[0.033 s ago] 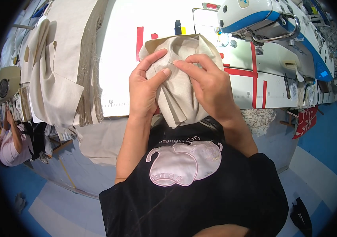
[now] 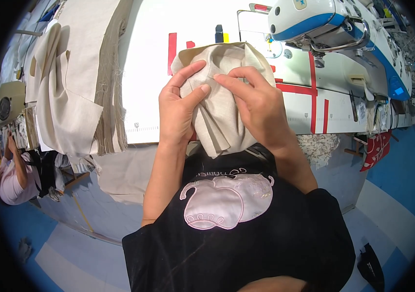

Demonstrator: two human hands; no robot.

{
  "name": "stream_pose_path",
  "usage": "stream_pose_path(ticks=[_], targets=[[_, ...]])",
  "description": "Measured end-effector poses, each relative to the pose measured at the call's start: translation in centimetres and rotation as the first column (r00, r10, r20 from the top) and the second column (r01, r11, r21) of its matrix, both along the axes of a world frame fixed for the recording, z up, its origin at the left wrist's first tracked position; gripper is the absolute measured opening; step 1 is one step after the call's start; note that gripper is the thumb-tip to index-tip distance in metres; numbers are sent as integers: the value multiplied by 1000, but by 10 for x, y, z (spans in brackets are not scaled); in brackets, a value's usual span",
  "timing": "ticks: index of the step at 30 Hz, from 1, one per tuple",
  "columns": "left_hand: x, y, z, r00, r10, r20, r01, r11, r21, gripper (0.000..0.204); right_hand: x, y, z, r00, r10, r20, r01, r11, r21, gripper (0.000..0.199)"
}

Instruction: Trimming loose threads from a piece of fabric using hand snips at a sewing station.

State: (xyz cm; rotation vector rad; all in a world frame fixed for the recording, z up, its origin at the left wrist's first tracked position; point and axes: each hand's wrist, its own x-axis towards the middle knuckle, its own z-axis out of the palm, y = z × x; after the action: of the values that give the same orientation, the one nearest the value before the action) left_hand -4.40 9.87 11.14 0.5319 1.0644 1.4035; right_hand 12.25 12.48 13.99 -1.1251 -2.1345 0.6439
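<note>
A white-and-blue sewing machine [image 2: 334, 29] stands on the white counter [image 2: 154, 92] at the far right, with red tape strips [image 2: 312, 92] marking the surface beside it. A stack of beige cloth panels [image 2: 76, 82] lies across the counter's left part, well apart from the hands (its frayed edges hang over the near side). Another person in a pink sleeve [image 2: 10, 182] sits at far left. The bunched beige fabric piece [image 2: 219, 112] is held up over the counter's near edge, in front of the chest. The left hand [image 2: 178, 109] grips its left side, thumb pressed on top. The right hand [image 2: 256, 104] pinches a fold near the middle, fingertips [image 2: 219, 78] pressed together.
</note>
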Motion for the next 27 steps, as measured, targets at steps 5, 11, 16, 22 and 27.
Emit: stream_pose_path(ticks=[5,11,16,22,27], targets=[[-1,0,-1,1000,-10,7,10,1000,-15,45,2,2,-3,999,28,-18,-28,1000,6,38],[-1,0,-2,999,-12,45,12,1000,-13,44,2,2,-4,998,33,-44,-34,999,-15,41],[0,0,-3,998,-1,69,3,1000,-23,44,2,2,-7,996,42,-76,-44,999,-24,43],[-2,1,-4,996,2,88,0,1000,-28,44,1,2,-7,997,43,-63,-45,998,-39,43],[-1,0,-6,995,6,102,-3,999,-34,43,2,5,-10,995,64,-82,-68,996,-50,42]])
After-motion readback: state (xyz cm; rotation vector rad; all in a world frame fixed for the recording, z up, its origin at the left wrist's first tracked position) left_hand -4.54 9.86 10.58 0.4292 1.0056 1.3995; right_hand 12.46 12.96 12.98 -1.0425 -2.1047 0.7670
